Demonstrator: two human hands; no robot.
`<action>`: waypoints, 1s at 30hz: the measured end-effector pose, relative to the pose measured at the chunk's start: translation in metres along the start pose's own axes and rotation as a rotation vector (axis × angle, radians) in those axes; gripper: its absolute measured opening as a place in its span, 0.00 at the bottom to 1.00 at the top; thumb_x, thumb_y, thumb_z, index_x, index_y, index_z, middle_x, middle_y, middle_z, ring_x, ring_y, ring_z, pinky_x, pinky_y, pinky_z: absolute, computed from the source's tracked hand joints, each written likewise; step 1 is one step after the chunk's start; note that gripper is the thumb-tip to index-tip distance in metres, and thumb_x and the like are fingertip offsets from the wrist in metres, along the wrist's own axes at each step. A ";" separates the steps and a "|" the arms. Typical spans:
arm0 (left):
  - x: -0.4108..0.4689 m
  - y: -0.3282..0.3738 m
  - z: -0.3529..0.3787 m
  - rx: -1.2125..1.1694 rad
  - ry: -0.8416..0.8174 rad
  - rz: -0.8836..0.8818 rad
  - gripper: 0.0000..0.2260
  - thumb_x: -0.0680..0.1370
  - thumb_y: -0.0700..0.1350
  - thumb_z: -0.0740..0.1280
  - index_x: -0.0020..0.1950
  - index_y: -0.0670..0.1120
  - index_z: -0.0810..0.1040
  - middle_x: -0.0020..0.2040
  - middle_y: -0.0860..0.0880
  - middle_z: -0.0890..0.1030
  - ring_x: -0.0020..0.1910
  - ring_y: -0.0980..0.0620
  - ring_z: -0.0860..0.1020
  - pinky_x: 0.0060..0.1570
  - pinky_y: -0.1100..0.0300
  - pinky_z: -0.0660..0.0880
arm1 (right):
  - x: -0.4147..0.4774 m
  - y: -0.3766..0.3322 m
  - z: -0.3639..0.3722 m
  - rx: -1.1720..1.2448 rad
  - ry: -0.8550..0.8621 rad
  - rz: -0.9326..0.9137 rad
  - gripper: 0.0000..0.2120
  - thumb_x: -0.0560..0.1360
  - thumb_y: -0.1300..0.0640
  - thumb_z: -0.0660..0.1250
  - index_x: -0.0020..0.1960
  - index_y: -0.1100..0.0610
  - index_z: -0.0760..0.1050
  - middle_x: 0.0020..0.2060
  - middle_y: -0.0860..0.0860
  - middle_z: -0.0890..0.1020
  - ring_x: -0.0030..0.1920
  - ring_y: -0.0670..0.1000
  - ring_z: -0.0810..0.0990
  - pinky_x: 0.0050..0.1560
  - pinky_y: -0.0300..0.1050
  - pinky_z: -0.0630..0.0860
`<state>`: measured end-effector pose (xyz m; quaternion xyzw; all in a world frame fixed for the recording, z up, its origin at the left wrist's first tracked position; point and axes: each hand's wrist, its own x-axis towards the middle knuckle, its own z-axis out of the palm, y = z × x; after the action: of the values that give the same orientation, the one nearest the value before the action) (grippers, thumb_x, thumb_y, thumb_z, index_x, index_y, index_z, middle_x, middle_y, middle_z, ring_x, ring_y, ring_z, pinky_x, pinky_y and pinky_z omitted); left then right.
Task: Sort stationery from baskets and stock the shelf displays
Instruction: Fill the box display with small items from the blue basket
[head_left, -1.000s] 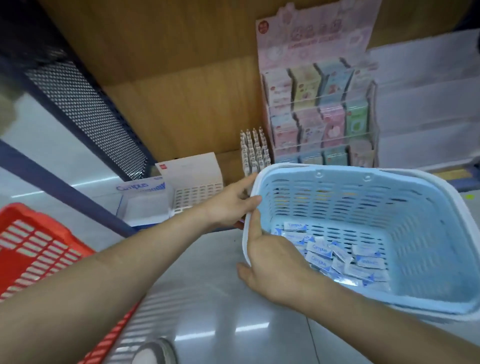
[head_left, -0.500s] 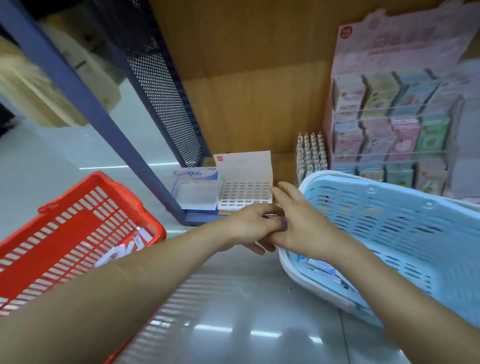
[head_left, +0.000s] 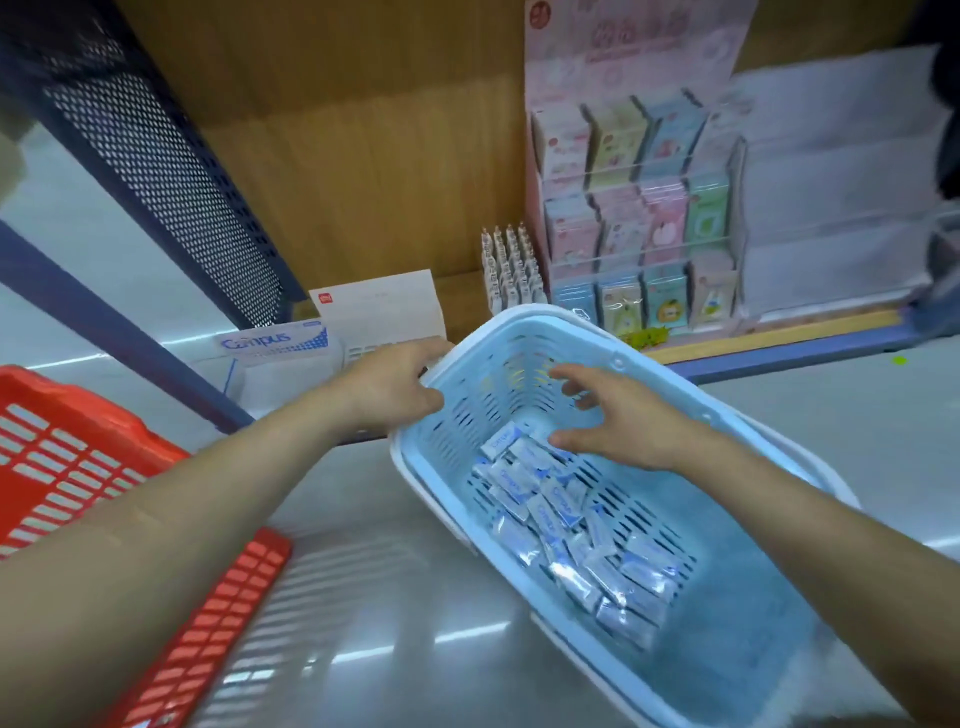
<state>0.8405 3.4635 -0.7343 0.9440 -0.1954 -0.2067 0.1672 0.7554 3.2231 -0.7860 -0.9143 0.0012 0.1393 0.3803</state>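
The left hand (head_left: 392, 387) grips the near-left rim of the blue basket (head_left: 737, 639), thumb inside the wall and fingers curled over the outside, so it is clamped on the rim. The right hand (head_left: 626, 423) hovers inside the basket with fingers spread and empty, just above the near end of a heap of wrapped erasers (head_left: 558, 512) marked "Campus"; whether its fingertips touch the top packet cannot be told. The erasers lie loose on the basket floor, running from under the right palm toward the person. Just beyond the left hand's knuckles, on the bottom shelf, stand a Campus box (head_left: 275, 345) and a white box (head_left: 382, 306) with its lid up. Past the basket's far corner, ahead of the right fingers, a block of small white bottles (head_left: 511, 270) stands upright, and beside it a clear rack (head_left: 644, 218) of pastel packs. Left of the left forearm sits a red basket (head_left: 67, 452) on the shiny floor.
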 end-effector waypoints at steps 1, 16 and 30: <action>-0.001 0.002 0.003 0.066 0.081 0.038 0.25 0.72 0.42 0.66 0.68 0.57 0.71 0.61 0.50 0.79 0.56 0.47 0.77 0.56 0.52 0.75 | 0.002 0.007 0.007 -0.036 -0.033 0.019 0.38 0.70 0.47 0.76 0.75 0.49 0.62 0.64 0.51 0.74 0.61 0.50 0.76 0.59 0.42 0.71; 0.029 0.036 0.075 0.399 -0.303 0.123 0.15 0.77 0.39 0.62 0.62 0.47 0.78 0.56 0.46 0.81 0.55 0.44 0.78 0.50 0.55 0.75 | 0.032 0.038 0.091 -0.350 -0.228 0.116 0.44 0.66 0.43 0.75 0.75 0.39 0.53 0.75 0.53 0.53 0.70 0.64 0.58 0.67 0.51 0.64; 0.045 0.044 0.111 0.881 -0.684 0.252 0.33 0.72 0.54 0.75 0.73 0.52 0.64 0.62 0.44 0.72 0.58 0.43 0.75 0.52 0.50 0.75 | 0.000 0.053 0.081 -0.537 -0.309 0.252 0.22 0.74 0.60 0.67 0.65 0.58 0.66 0.59 0.59 0.73 0.54 0.59 0.77 0.45 0.44 0.72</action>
<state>0.8140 3.3793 -0.8270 0.7732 -0.4174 -0.3779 -0.2917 0.7294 3.2418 -0.8779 -0.9426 0.0198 0.3176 0.1013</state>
